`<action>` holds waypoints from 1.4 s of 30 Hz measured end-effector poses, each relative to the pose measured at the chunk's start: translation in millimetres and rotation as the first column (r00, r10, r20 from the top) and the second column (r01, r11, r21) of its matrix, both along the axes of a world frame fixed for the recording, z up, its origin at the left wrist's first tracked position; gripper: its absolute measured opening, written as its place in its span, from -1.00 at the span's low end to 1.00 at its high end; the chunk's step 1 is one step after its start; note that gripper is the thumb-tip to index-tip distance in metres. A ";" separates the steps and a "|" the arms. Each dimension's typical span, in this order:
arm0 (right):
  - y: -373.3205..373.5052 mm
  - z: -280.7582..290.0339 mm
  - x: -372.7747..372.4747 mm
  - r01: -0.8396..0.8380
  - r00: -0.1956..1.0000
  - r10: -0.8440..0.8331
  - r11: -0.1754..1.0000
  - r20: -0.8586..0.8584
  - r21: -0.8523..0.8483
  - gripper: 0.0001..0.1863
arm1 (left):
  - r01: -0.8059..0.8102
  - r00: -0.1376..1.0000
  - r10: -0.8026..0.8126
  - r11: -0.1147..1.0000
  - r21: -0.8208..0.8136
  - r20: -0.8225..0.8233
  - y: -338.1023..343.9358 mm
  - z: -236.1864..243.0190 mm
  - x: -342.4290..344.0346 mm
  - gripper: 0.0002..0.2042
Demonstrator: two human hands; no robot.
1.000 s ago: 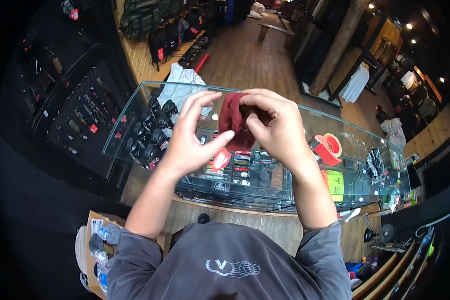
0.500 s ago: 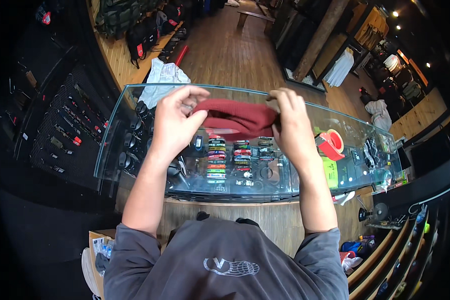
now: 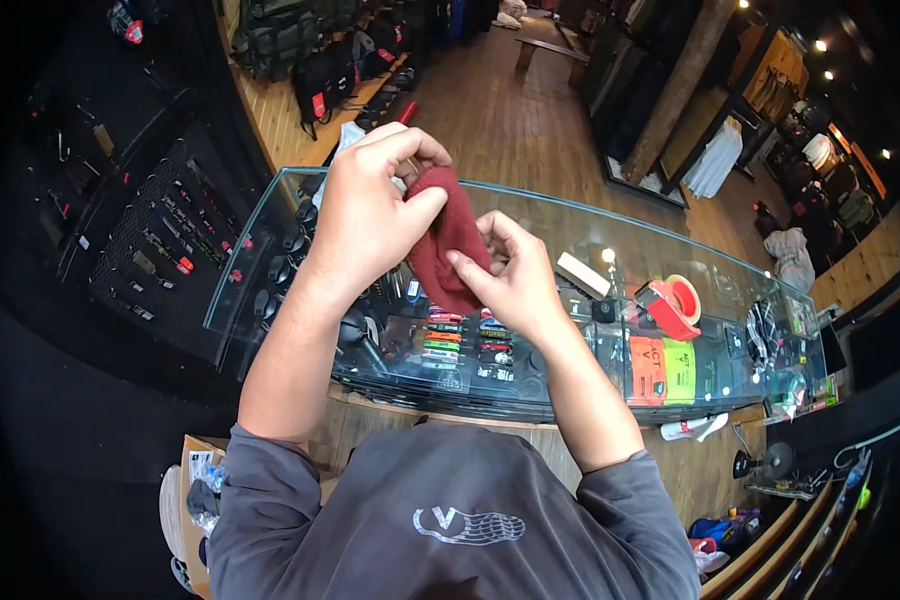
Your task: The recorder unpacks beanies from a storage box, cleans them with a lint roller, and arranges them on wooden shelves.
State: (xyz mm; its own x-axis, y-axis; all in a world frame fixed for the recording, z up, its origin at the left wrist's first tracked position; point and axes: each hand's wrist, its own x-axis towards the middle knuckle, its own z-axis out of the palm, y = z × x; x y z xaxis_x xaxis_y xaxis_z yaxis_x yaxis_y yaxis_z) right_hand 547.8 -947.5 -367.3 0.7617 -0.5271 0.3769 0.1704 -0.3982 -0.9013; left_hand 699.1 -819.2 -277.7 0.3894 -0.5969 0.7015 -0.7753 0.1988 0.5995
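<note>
A dark red knit beanie [image 3: 444, 250] is held up over the glass display counter, turned so its long side runs nearly upright. My left hand [image 3: 378, 205] grips its upper left edge, thumb on the near face and fingers curled behind. On the right side, my right hand [image 3: 518, 272] pinches the fabric with its thumb in front. The far side of the beanie is hidden. Beneath it, inside the counter, lie several rows of colourful wristbands [image 3: 442, 345].
The glass counter [image 3: 370, 372] spans the space before me. A red tape dispenser [image 3: 678, 310] and a pale bar-shaped block [image 3: 583, 275] are right of my hands. Orange [image 3: 647, 368] and green packets [image 3: 680, 370] show nearer. Backpacks [image 3: 322, 90] line the far left.
The beanie has turned from lying crosswise to nearly upright. My right hand has moved left, closer to my left hand, which has risen slightly. The whole view has shifted.
</note>
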 end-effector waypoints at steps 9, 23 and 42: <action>-58.0 59.4 -21.8 0.298 0.946 -0.307 0.708 0.100 -0.640 -0.67 | -0.108 0.964 0.022 0.943 0.315 0.264 25.8 9.2 28.9 -0.73; -30.6 65.0 -5.3 0.195 0.967 -0.254 0.784 -0.017 -0.589 -0.69 | -0.127 0.992 0.123 0.964 0.232 0.033 -8.9 -53.5 -31.4 -0.58; -47.6 88.6 -30.6 -0.115 0.928 -0.122 0.803 -0.351 -0.585 -0.76 | 0.209 0.977 -0.208 0.873 0.441 -0.053 44.8 -27.3 48.3 -0.69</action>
